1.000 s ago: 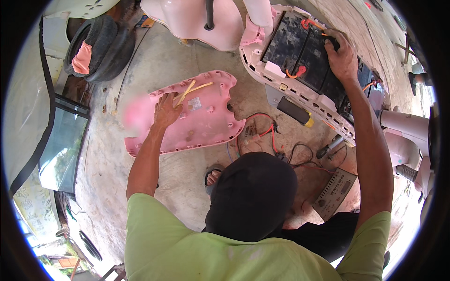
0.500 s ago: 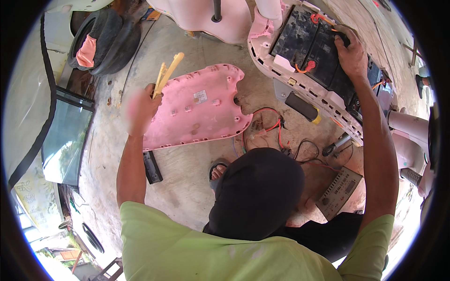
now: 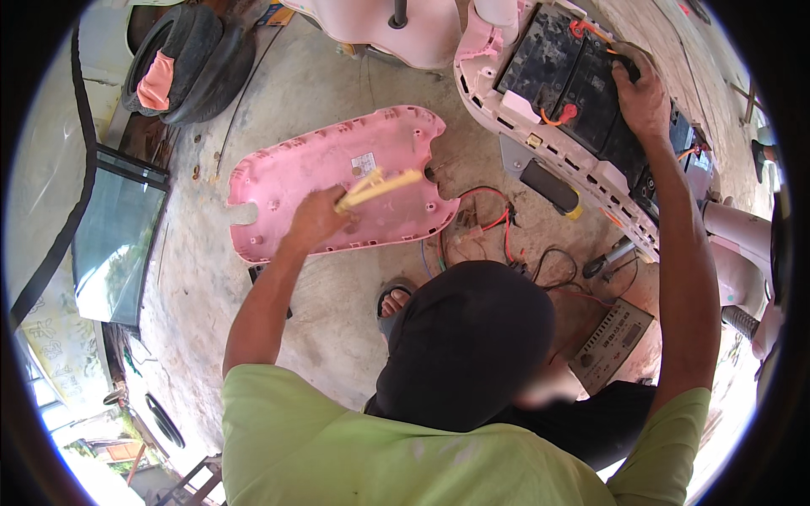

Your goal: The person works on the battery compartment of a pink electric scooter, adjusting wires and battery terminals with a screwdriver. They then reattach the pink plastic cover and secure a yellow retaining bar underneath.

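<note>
A small white rectangular label [image 3: 364, 162] sits near the middle of the pink plastic panel [image 3: 287, 181], which lies flat on the concrete floor [image 3: 337, 93] with its ribbed inner side up. Off to the left a dark glass pane [image 3: 110, 240] leans in its black frame, and up in the corner black tyres [image 3: 198, 55] are stacked with a salmon-coloured cloth [image 3: 154, 80] tucked in them. The bare floor between the tyres and the panel is the widest open stretch; to the right of the panel it gets crowded, with red and black wires [image 3: 498, 228] tangled on the ground beside a grey box-shaped unit [image 3: 612, 341]. The panel's rounded right edge comes close to the wires, and its lower edge runs just above a sandalled foot [image 3: 395, 299]. The pink scooter body [image 3: 523, 143] curves across the upper right, its bay open and holding black batteries [image 3: 565, 72] with red-capped leads. The left hand [image 3: 316, 218] is closed around a pale yellow tool [image 3: 378, 187], held over the pink panel with the long end pointing up and to the right. The right hand [image 3: 639, 97] reaches up to the battery bay, fingers curled over the top edge of a battery; I can't tell whether it is gripping something small there.
</note>
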Motion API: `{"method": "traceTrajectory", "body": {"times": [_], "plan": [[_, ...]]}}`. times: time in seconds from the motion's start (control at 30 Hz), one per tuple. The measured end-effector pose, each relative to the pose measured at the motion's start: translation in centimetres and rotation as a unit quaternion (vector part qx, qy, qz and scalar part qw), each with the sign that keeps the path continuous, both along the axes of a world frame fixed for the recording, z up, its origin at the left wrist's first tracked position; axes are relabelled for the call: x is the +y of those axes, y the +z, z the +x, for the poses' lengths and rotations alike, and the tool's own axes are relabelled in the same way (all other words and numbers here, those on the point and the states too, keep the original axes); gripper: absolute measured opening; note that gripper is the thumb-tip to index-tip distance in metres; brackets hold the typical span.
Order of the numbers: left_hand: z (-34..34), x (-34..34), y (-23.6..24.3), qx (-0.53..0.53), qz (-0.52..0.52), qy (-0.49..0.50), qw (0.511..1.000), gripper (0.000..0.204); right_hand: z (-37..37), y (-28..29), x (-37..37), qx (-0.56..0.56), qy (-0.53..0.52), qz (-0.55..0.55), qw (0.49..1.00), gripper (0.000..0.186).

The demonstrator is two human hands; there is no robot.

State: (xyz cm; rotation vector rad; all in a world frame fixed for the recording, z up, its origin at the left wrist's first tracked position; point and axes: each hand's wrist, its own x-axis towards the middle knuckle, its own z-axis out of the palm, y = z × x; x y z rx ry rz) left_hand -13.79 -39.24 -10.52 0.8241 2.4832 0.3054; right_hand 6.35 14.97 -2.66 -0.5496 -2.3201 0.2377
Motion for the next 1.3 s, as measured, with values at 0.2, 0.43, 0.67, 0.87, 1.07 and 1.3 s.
{"method": "traceTrajectory", "body": {"times": [0.2,0.43,0.67,0.87,1.07,1.3], "plan": [[3.5,0.2,-1.8,0.05,-0.073,-0.04,0.995,0.032,-0.1,0.1,-0.3,-0.001,-0.004,0.003,1.0,0.034],[3.1,-0.8,-3.8,0.061,-0.034,-0.022,0.997,0.026,-0.2,0.0,-0.1,0.008,0.008,-0.001,1.0,0.034],[-0.8,-2.0,1.0,-0.203,0.155,0.142,0.956,0.029,-0.1,0.0,-0.1,0.014,0.012,0.003,1.0,0.033],[-1.8,-3.0,5.3,-0.514,0.488,0.143,0.691,0.038,-0.1,0.2,-0.3,0.008,0.002,0.004,1.0,0.032],[0.2,-1.5,3.7,-0.579,0.562,0.123,0.578,0.052,-0.2,0.0,-0.2,0.011,0.006,0.006,1.0,0.033],[-0.7,0.2,3.5,-0.529,0.483,0.207,0.666,0.037,0.0,0.0,-0.3,0.013,0.0,0.004,1.0,0.033]]}}
